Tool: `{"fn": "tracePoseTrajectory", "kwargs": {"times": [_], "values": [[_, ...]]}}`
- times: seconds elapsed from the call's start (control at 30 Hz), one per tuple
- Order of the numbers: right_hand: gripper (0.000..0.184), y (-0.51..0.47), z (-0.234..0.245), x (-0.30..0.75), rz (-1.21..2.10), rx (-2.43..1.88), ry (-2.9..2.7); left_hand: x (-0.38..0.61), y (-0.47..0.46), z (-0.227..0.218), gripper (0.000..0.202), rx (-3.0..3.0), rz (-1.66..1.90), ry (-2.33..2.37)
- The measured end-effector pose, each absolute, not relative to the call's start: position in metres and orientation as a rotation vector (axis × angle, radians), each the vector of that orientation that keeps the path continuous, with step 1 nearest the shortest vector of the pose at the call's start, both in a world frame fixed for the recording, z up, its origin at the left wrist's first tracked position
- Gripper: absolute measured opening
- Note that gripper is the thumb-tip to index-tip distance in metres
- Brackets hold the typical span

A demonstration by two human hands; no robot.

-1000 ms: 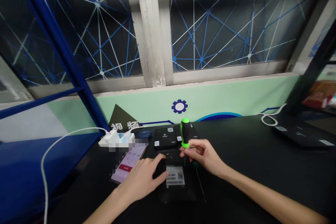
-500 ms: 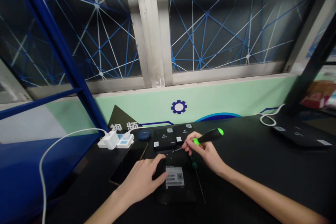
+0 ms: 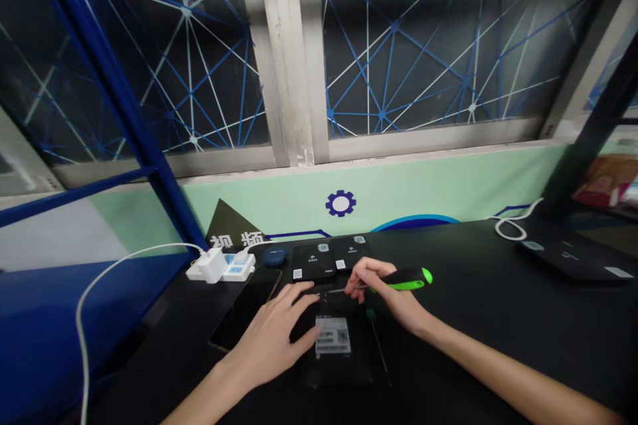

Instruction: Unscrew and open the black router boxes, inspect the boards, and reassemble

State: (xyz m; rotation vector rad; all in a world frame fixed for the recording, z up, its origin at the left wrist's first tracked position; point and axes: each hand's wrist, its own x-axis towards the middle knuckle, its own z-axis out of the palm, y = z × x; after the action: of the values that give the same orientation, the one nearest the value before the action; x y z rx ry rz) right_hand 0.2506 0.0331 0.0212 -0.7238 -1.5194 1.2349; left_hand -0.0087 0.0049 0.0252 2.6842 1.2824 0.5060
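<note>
Screwdriver [image 3: 409, 275] flatter between right fingers [image 3: 367, 268]

The light is moderate and diffuse, its source out of view. The green wall [image 3: 279, 196] is evenly lit, while the window [image 3: 419, 66] is dark, with a hazy sheen toward its upper right. The black device [image 3: 343, 373] nearly merges with the black table [image 3: 478, 319]; fine print on the label [image 3: 329, 335] is too soft to read. The packet [image 3: 603, 178] at the right edge looks stretched and blurred.
</note>
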Motion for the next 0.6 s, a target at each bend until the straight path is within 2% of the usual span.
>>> {"fn": "tracePoseTrajectory", "kwargs": {"times": [0.33, 0.6], "values": [[0.040, 0.0314, 0.0221, 0.2499, 1.261, -0.725, -1.540, -0.0072, 0.0033, 0.0282, 0.045, 2.691, 0.491, 1.147], [0.039, 0.0309, 0.0208, 0.2499, 1.277, -0.709, -1.544, -0.0079, 0.0018, 0.0283, 0.039, 2.676, 0.488, 1.148]]}}
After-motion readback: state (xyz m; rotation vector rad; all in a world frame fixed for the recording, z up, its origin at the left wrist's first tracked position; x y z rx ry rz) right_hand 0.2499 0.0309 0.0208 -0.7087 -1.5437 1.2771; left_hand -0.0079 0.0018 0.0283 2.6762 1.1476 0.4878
